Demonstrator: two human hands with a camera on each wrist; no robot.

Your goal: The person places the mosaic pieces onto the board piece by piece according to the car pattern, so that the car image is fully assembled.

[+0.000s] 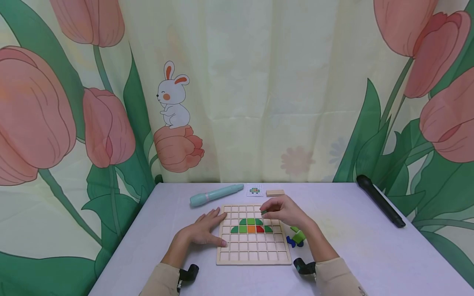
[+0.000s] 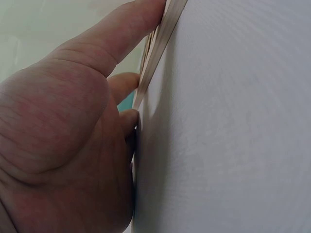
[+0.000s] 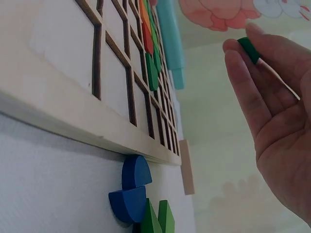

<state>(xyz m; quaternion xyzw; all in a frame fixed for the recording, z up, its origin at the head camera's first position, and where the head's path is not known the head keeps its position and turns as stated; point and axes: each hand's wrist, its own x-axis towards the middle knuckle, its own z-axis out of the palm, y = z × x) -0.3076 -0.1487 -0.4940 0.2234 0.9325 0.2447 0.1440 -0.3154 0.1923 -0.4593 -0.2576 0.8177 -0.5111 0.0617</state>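
A teal pen-shaped device point(image 1: 216, 194) is laid on the white table point(image 1: 370, 246) behind the board. A small pattern card point(image 1: 254, 190) and a plain wooden block point(image 1: 275, 193) are set beside it. A black cylindrical device point(image 1: 380, 200) is placed at the right edge, before a tulip-and-rabbit curtain point(image 1: 174, 102).

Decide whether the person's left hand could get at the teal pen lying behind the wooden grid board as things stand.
Probably yes. The left hand rests flat at the board's left edge, and the teal pen lies just beyond it with only bare table between.
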